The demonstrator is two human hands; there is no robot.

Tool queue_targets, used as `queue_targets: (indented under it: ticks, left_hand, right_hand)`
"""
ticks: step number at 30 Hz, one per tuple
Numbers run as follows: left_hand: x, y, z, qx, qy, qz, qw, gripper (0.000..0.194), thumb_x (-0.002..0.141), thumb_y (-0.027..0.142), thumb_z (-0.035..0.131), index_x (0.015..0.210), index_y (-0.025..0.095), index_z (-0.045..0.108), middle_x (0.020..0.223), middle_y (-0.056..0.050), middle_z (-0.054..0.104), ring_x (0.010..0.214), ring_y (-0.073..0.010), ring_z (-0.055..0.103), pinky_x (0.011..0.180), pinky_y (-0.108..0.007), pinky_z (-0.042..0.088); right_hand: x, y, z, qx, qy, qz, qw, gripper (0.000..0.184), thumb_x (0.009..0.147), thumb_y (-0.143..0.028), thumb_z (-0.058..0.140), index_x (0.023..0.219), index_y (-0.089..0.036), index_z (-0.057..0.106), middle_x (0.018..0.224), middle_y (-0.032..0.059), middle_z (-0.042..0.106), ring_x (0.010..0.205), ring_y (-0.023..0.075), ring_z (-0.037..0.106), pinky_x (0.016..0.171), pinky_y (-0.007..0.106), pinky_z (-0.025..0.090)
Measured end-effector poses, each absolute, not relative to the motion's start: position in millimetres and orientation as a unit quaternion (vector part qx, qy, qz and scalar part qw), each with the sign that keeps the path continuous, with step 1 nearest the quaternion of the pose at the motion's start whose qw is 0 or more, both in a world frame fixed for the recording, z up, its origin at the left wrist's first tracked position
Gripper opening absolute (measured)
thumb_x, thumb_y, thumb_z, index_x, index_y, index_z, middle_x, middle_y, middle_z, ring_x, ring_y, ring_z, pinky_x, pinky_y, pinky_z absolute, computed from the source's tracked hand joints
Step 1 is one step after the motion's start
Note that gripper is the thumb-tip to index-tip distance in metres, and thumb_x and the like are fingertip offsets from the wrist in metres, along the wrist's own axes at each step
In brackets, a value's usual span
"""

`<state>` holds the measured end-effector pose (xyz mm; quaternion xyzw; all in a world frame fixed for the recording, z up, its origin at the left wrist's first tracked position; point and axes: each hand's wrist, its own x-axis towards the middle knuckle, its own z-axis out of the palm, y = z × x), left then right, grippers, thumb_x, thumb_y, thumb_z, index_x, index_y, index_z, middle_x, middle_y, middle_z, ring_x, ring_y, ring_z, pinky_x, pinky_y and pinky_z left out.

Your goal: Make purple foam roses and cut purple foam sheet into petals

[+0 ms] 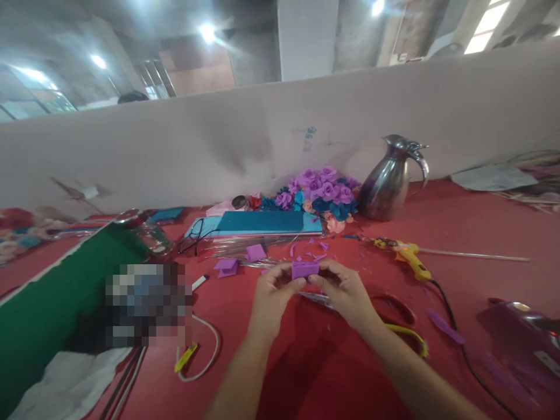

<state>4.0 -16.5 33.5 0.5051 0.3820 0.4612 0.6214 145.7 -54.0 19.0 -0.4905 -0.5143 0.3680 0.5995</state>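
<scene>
Between my two hands is a small folded piece of purple paper (305, 269), held up over the red tabletop. My left hand (273, 294) pinches its left end between thumb and fingers. At the right end, my right hand (345, 289) grips it the same way. Scissors (396, 321) with red and yellow handles lie partly under my right hand and forearm. To the left of my hands rest two more folded purple paper pieces, one squarish (256, 252) and one standing slightly open (226, 268). Purple scraps (310, 255) are scattered just beyond my fingers.
A yellow glue gun (409, 259) with a black cord lies right, below a metal jug (387, 181). Paper flowers (321, 189) are heaped at the back beside blue sheets (262, 221). Left are glasses (195, 236), a glass jar (146, 233) and a green panel (79, 291).
</scene>
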Motion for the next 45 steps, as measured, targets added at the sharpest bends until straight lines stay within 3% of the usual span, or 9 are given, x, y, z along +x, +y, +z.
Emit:
queue_targets:
  ticks: [14,19,23,27,30,34,38,41,45]
  left_hand:
    - [3.6,-9.8,26.7,0.486,0.392,0.421,0.657,0.027,0.059,0.022,0.078,0.085,0.016,0.073,0.081,-0.004,0.073,0.078,-0.0179,0.064,0.077,-0.029,0.047]
    - [2.7,-6.0,20.4,0.416,0.405,0.403,0.707,0.031,0.054,0.025,0.081,0.082,0.015,0.074,0.073,-0.005,0.073,0.068,-0.0165,0.064,0.072,-0.029,0.047]
    - [-3.1,-2.7,20.1,0.422,0.414,0.413,0.693,0.024,0.055,0.025,0.08,0.077,0.017,0.074,0.074,-0.004,0.073,0.068,-0.0138,0.063,0.065,-0.023,0.044]
    - [-8.4,-2.2,21.3,0.446,0.391,0.407,0.695,0.021,0.06,0.027,0.078,0.079,0.019,0.075,0.078,-0.004,0.074,0.074,-0.0142,0.064,0.071,-0.024,0.044]
    - [-11.4,-2.5,23.5,0.449,0.376,0.416,0.695,0.023,0.06,0.028,0.078,0.08,0.017,0.075,0.077,-0.005,0.074,0.076,-0.0162,0.064,0.077,-0.027,0.044]
    - [-15.5,-1.9,28.2,0.452,0.358,0.425,0.698,0.02,0.059,0.03,0.079,0.075,0.018,0.075,0.073,-0.005,0.073,0.074,-0.016,0.064,0.077,-0.028,0.044]
    - [-17.9,-2.1,32.8,0.442,0.351,0.42,0.711,0.019,0.056,0.029,0.081,0.071,0.019,0.075,0.072,-0.004,0.073,0.071,-0.0152,0.063,0.075,-0.027,0.045]
    - [-17.6,-3.8,35.1,0.449,0.354,0.403,0.714,0.019,0.057,0.027,0.08,0.072,0.018,0.076,0.071,-0.004,0.073,0.069,-0.014,0.062,0.074,-0.026,0.044]
    - [-15.0,-7.4,37.0,0.463,0.333,0.392,0.722,0.017,0.059,0.026,0.078,0.074,0.018,0.076,0.073,-0.003,0.074,0.07,-0.0133,0.061,0.075,-0.025,0.043]
  right_hand:
    - [143.5,-45.3,10.2,-0.49,-0.468,0.416,0.607,0.019,0.065,-0.031,0.071,0.078,-0.021,0.06,0.062,-0.0035,0.061,0.058,0.0135,0.056,0.056,0.025,0.044]
    - [181.3,-64.0,10.5,-0.58,-0.599,0.337,0.438,0.012,0.073,-0.029,0.06,0.081,-0.024,0.066,0.077,0.0015,0.07,0.071,0.0195,0.063,0.067,0.031,0.047]
    - [229.1,-98.9,-4.3,-0.688,-0.656,0.154,0.268,0.036,0.063,-0.02,0.063,0.099,-0.021,0.066,0.099,0.0107,0.07,0.091,0.0295,0.063,0.079,0.04,0.047]
    - [248.7,-124.0,-11.1,-0.652,-0.713,0.17,0.195,0.046,0.064,-0.01,0.049,0.106,-0.021,0.063,0.102,0.0092,0.069,0.095,0.0249,0.064,0.083,0.036,0.048]
    - [247.8,-133.0,-12.6,-0.621,-0.743,0.16,0.192,0.066,0.056,-0.007,0.048,0.118,-0.025,0.059,0.118,0.0073,0.064,0.108,0.0238,0.059,0.092,0.035,0.047]
    - [245.9,-136.5,-21.3,-0.648,-0.724,0.124,0.202,0.07,0.055,-0.006,0.047,0.12,-0.025,0.06,0.117,0.0078,0.066,0.107,0.0263,0.061,0.092,0.036,0.048]
    - [248.3,-136.8,-15.7,-0.674,-0.686,0.162,0.22,0.058,0.069,-0.012,0.05,0.124,-0.027,0.058,0.113,0.009,0.068,0.098,0.0281,0.066,0.084,0.038,0.052]
    - [247.5,-140.3,9.1,-0.653,-0.656,0.232,0.299,0.05,0.079,-0.03,0.052,0.129,-0.022,0.052,0.126,0.0113,0.06,0.112,0.0292,0.059,0.091,0.04,0.049]
    - [237.2,-148.4,43.8,-0.613,-0.672,0.295,0.292,0.083,0.061,-0.047,0.074,0.133,-0.018,0.043,0.133,0.0142,0.053,0.114,0.0321,0.055,0.091,0.038,0.049]
